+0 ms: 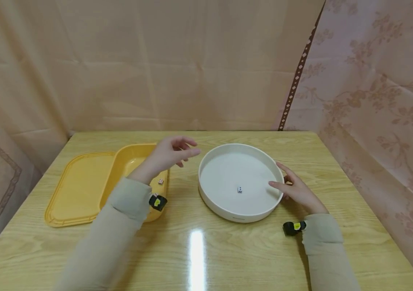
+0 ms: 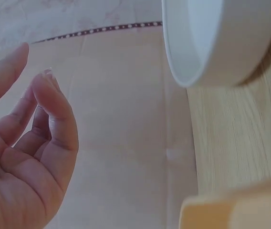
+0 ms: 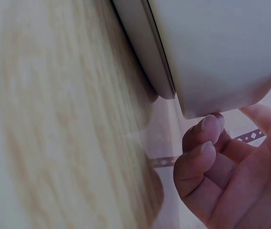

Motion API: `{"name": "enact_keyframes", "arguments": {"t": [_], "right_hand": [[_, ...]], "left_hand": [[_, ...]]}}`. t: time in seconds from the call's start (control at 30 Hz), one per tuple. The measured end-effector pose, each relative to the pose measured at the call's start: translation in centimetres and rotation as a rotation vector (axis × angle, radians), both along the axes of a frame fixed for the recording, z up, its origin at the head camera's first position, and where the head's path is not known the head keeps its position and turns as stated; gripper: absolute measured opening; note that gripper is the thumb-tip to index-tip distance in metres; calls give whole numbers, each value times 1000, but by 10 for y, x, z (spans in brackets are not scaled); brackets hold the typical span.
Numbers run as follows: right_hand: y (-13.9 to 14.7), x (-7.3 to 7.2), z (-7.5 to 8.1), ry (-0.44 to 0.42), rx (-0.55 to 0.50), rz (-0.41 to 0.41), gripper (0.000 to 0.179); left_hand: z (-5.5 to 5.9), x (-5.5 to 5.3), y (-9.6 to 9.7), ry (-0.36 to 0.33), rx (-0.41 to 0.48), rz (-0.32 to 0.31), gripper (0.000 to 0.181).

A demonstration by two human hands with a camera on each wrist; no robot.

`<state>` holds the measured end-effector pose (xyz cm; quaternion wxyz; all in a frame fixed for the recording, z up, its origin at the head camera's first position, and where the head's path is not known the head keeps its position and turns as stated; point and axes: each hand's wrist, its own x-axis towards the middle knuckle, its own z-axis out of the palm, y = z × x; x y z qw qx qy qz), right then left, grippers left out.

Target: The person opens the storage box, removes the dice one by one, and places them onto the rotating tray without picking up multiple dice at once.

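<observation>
A round white tray (image 1: 224,171) with a raised wall stands on the table, one white die (image 1: 240,190) lying inside it. At its right side my right hand (image 1: 297,190) grips the wall, thumb over the rim and fingers outside. The right wrist view shows those fingers (image 3: 200,160) bent against the tray's lower edge. My left hand (image 1: 173,153) hovers between the tray and a yellow box (image 1: 121,161), its fingers loosely bent and nothing visible in them. Inside the box a die (image 1: 161,181) shows near the right wall; my left forearm hides part of the box.
A yellow lid (image 1: 83,186) lies flat at the left, against the box. Beneath the tray's wall runs a separate lower base (image 3: 147,52). Curtains (image 1: 177,81) hang behind the wooden table (image 1: 243,254) and at both sides.
</observation>
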<state>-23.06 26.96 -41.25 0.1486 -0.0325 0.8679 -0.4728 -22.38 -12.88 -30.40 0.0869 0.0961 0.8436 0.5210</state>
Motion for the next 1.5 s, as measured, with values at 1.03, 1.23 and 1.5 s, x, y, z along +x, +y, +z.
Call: {"name": "enact_keyframes", "arguments": {"t": [1.03, 1.23, 1.5], "right_hand": [[1, 0, 0, 25, -8, 15, 87], [2, -1, -2, 30, -3, 15, 87], [2, -1, -3, 22, -1, 9, 87]], "left_hand": [[-25, 6, -90, -107, -21, 61, 53], [-35, 5, -98, -138, 4, 70, 56], [-56, -3, -107, -213, 55, 77, 57]]}}
